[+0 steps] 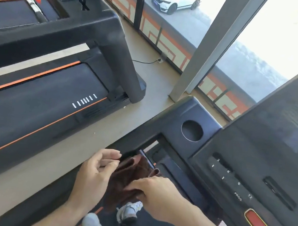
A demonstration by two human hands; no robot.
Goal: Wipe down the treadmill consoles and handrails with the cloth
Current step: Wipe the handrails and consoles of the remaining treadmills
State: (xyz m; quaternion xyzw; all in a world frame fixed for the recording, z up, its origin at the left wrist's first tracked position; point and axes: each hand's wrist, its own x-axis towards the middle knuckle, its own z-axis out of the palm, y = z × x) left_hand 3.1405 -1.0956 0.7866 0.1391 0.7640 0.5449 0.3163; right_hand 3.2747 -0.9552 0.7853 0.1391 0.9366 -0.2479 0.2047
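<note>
Both hands work the brown cloth [126, 175] — left hand [93, 174] fingers pinching its edge, right hand [153, 191] fingers curled gripping it.

I have one view only: head-worn wide-angle, aimed forward and steeply down, tilted. Close over left hand [95, 174] and right hand [158, 196]; treadmill console [267, 151] near right, window [273, 35] beyond.

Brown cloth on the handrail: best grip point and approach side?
Take the brown cloth at the bunched part draped over the handrail, coming from above and wrapping fingers down both sides of the bar. It hangs folded over the rail with loose fabric below, so a top wrap likely pins cloth against the bar. The right hand already presses there; the left hand pinches its edge.
</note>
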